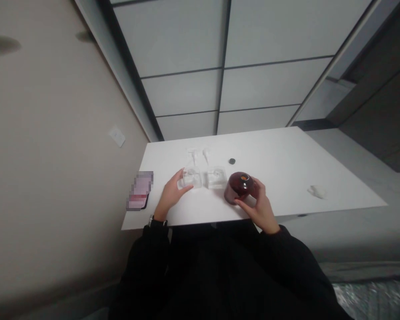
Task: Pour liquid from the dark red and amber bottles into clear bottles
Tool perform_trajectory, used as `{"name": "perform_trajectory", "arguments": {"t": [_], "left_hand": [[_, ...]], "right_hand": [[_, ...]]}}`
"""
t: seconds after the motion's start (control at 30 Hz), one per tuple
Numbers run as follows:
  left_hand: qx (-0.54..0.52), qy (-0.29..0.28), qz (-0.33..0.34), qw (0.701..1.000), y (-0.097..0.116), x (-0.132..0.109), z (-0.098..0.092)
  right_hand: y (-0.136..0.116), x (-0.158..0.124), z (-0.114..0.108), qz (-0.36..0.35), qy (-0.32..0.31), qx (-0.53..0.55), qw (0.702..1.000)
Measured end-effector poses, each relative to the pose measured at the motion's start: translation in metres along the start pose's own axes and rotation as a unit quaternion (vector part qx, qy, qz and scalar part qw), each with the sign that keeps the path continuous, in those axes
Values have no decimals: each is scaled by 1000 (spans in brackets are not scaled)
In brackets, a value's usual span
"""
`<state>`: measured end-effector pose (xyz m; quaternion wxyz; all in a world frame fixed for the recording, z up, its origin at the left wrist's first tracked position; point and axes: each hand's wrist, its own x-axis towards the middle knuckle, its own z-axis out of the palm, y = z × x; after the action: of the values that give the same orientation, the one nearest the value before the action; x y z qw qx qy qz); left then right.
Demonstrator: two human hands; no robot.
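My left hand (174, 191) curves around the left side of a clear plastic container (192, 178), thumb at its front edge. A second clear container (216, 178) stands just to the right of it. My right hand (260, 206) grips a dark red, glossy rounded vessel (236, 189) with an orange spot on top, fingers at its right side and thumb at the front. Behind the containers lie two small whitish nozzle-like pieces, a left one (195, 155) and a right one (206, 154). A small dark round piece (232, 161) lies behind the red vessel.
The white table (286, 164) carries a blurred pinkish object (140, 191) at its left edge and a crumpled white piece (317, 192) on the right. A wall with a socket (117, 137) is at the left. Paneled doors (186, 93) stand behind the table.
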<state>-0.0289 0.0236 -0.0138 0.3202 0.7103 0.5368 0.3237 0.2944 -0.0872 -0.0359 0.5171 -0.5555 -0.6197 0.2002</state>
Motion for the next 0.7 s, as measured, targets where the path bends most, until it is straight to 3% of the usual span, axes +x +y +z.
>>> {"name": "perform_trajectory", "arguments": {"t": [0.23,0.37,0.53,0.7], "left_hand": [[26,-15,3,1000,-6,-13,1],[49,-22,7,999,-13,-26,1],[43,-41,-6,998,-6,-29,-4],[33,-34,-6,999,-9,-28,-4]], "right_hand": [[15,3,-18,26,14,-51,998],[22,-12,-23,90,-3,-71,993],[15,-22,-18,195,5,-36,980],[22,-24,-18,202,35,-13,979]]}}
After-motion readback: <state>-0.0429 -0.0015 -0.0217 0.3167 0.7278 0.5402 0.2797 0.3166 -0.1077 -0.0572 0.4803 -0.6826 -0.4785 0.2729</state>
